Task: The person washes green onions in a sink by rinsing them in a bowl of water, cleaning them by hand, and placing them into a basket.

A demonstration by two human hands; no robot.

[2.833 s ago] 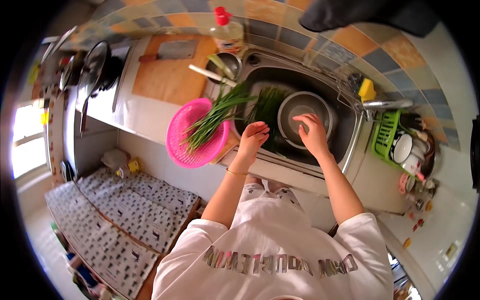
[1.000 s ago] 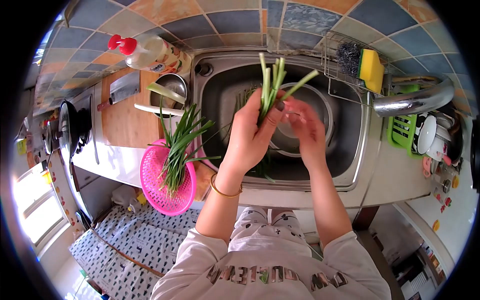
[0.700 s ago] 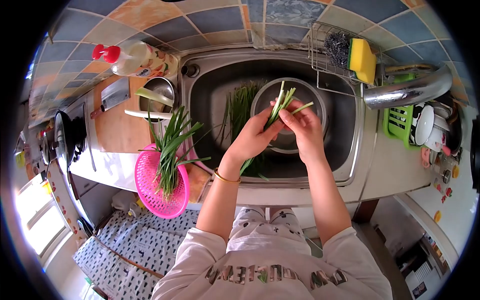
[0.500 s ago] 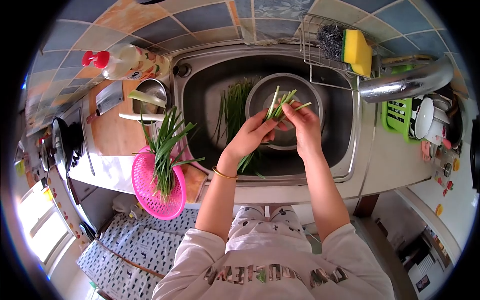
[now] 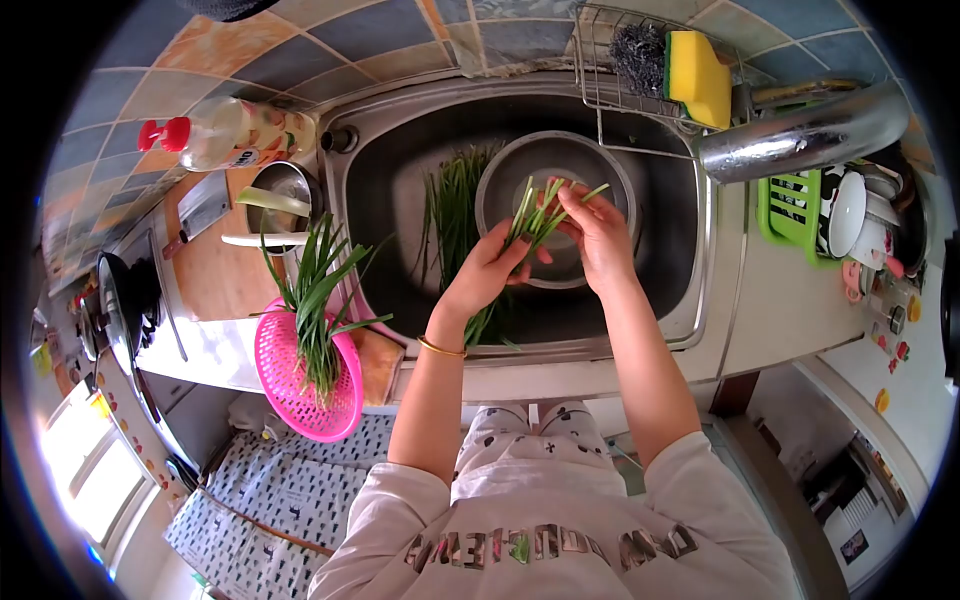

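Note:
A small bunch of chives [image 5: 530, 215] is held over the metal basin [image 5: 628, 190] in the sink, pale stalk ends pointing up and away from me. My left hand [image 5: 482, 272] is closed around the bunch, its leaves hanging down below. At the stalk ends, my right hand [image 5: 603, 245] has its thumb and fingers closed on some stems. More chives [image 5: 455, 205] lie on the sink floor left of the basin. To the left, another bunch of chives [image 5: 318, 290] rests in a pink colander [image 5: 275, 365], leaves sticking out over its rim.
A steel sink [image 5: 690, 250] surrounds the basin. On the left are a cleaver [image 5: 203, 205], a cutting board [image 5: 215, 265], a pot [image 5: 285, 180] and a red-topped bottle [image 5: 215, 135]. A wire rack with a yellow sponge [image 5: 700, 80], the faucet [image 5: 800, 140] and a green dish basket [image 5: 785, 215] stand right.
Both hands stay together over the basin with the chives. The right fingers have shifted on the stems, and the stalk ends are spread differently. The whole view has moved slightly.

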